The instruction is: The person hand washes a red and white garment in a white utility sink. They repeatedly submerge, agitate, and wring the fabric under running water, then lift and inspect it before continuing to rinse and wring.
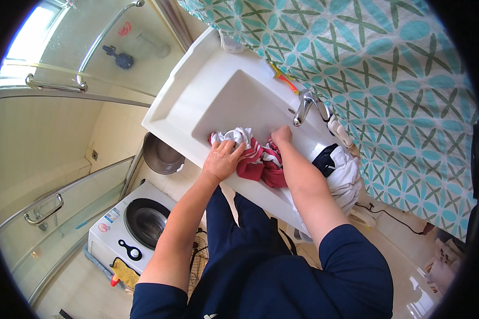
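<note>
A wet-looking red and white striped garment lies bunched at the near edge of a white laundry sink. My left hand curls its fingers over the white part of the cloth, at the garment's left end. On the other side, my right hand is closed in a fist on the striped part, over the basin; its fingertips are hidden. Red folds hang between the two wrists onto the sink's front rim. A chrome faucet stands just beyond my right hand.
White clothes and a black cloth are heaped at the sink's right end. A scrub brush rests on the back ledge beside a patterned curtain. Lower left are a grey basin and a washing machine.
</note>
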A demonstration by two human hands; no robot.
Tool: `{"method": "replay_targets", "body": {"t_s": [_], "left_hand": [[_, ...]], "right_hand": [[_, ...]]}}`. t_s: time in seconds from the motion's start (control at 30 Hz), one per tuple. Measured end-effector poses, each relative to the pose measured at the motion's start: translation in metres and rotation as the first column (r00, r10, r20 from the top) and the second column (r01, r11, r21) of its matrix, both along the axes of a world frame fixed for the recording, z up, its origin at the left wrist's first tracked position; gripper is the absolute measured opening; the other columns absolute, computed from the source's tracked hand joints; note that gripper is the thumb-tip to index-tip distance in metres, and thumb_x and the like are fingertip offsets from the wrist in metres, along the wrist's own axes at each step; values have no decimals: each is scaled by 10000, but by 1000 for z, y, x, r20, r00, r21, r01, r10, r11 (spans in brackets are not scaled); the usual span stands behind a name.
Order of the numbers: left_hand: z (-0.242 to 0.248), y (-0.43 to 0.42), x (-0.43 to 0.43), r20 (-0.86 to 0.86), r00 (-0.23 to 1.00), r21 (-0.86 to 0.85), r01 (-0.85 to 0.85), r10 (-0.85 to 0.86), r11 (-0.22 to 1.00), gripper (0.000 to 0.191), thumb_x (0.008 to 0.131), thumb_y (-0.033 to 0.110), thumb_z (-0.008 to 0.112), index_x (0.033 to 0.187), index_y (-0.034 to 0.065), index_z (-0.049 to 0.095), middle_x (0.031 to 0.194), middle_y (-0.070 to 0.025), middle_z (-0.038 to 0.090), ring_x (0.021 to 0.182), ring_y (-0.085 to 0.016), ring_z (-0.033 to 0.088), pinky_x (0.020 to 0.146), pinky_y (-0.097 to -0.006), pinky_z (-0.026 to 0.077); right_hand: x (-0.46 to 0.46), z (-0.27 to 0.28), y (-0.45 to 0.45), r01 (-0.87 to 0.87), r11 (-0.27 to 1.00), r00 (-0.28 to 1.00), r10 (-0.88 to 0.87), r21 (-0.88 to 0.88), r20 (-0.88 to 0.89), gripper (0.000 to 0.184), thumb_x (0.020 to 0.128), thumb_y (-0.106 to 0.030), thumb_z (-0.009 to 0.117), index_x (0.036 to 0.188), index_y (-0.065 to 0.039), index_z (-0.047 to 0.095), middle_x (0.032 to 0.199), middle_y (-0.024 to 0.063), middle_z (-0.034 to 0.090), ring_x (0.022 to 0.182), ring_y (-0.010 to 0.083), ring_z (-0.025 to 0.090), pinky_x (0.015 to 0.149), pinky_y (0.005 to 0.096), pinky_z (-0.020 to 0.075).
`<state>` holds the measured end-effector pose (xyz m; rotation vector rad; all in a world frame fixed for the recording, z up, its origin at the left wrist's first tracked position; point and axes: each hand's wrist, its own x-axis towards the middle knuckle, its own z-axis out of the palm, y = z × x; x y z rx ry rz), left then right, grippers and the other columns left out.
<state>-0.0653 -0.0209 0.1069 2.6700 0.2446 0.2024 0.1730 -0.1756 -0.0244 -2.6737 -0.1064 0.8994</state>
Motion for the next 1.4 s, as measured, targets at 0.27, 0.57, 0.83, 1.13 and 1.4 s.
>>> {"method": "replay_targets", "body": {"t_s": [0.27, 0.57, 0.83, 1.13, 1.4], "left_hand": [[0, 0, 1, -12, 1000, 2, -5, 5, 1000, 360, 937, 289, 691, 1276, 184, 631, 989, -89, 593, 946, -290, 630, 877, -450, 474], [-3, 1, -1, -25, 1000, -9, -10, 10, 1000, 355, 938, 211, 630, 1292, 180, 637, 998, -93, 605, 963, -285, 634, 883, -442, 465], [8, 1, 4, -96, 995, -64, -41, 34, 997, 358, 960, 288, 648, 1304, 195, 613, 1063, -98, 612, 1057, -302, 621, 920, -468, 451], [-4, -15, 20, -252, 962, -278, -176, 106, 944, 728, 870, 550, 683, 1501, 213, 547, 1442, -176, 571, 1296, -405, 530, 1105, -551, 405], [-30, -68, 63, -478, 878, -778, -409, 26, -477, 602, 1072, 502, 428, 1365, 30, 661, 1296, -89, 692, 1163, -238, 630, 1091, -381, 451]], "right_hand": [[-3, 22, 11, 86, 995, 996, -87, -45, -25, 439, 895, -378, 750, 1009, 46, 771, 1084, 279, 744, 1083, 423, 716, 944, 473, 560], [-10, 43, -38, -248, 963, 967, 253, -103, 34, 658, 930, -588, 657, 1261, -19, 676, 1273, 298, 663, 1220, 453, 639, 1032, 509, 518], [-70, 71, -91, 341, 926, 876, -250, 163, -412, 401, 939, -229, 664, 1270, -4, 661, 1089, 158, 742, 985, 298, 728, 887, 400, 565], [-82, 267, -63, 242, 736, 969, -219, 633, -116, 352, 876, -123, 677, 1200, 15, 669, 1042, 120, 726, 925, 213, 690, 845, 364, 545], [-117, 298, 23, -238, 951, 854, 109, 195, 509, 284, 874, -165, 719, 1115, -37, 638, 951, 228, 675, 910, 460, 654, 827, 496, 538]]}}
